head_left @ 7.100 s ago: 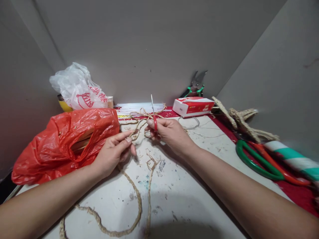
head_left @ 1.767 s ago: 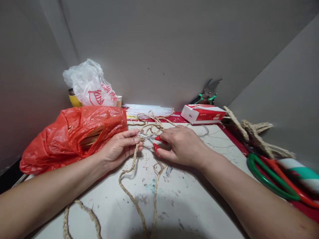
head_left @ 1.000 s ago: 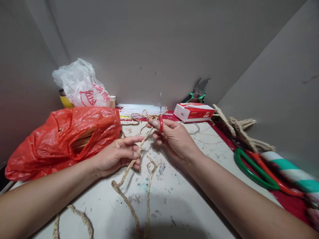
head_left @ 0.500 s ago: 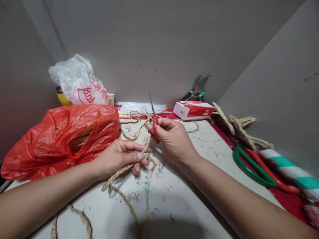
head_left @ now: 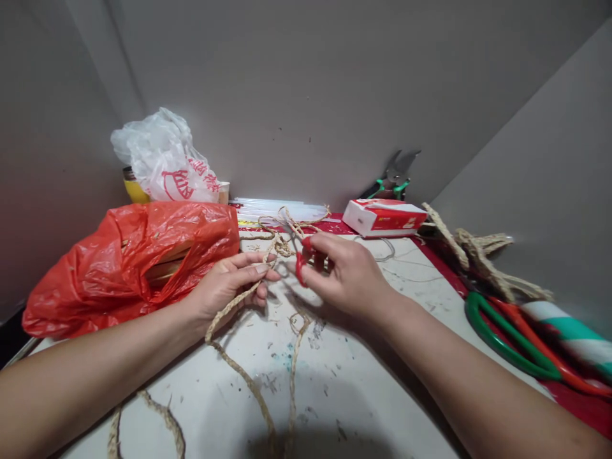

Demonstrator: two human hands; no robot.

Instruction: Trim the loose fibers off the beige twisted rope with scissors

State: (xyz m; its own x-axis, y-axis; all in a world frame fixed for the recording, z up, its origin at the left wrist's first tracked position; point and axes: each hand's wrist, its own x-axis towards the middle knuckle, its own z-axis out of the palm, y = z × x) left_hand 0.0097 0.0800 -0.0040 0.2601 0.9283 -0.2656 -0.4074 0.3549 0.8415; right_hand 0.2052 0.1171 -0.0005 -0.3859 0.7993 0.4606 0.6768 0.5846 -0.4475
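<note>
A braided straw cord passes between the thumb and fingers of my left hand and hangs down over the white table. My right hand has its fingers in the handles of small red-handled scissors. Their blades point up and away and are hard to make out against the cord. Just beyond both hands, a looped tangle of the cord lies on the table. Another strand runs toward the near edge.
At left lies a red plastic bag with sticks inside; a white bag stands behind it. Further back are clear sticks, a red-white box and pruning shears. Big green-orange scissors and straw braids lie at right.
The scissors have come away from the cord and their handles have spread. My left hand has moved slightly up along the cord. The whole view has shifted a little.
</note>
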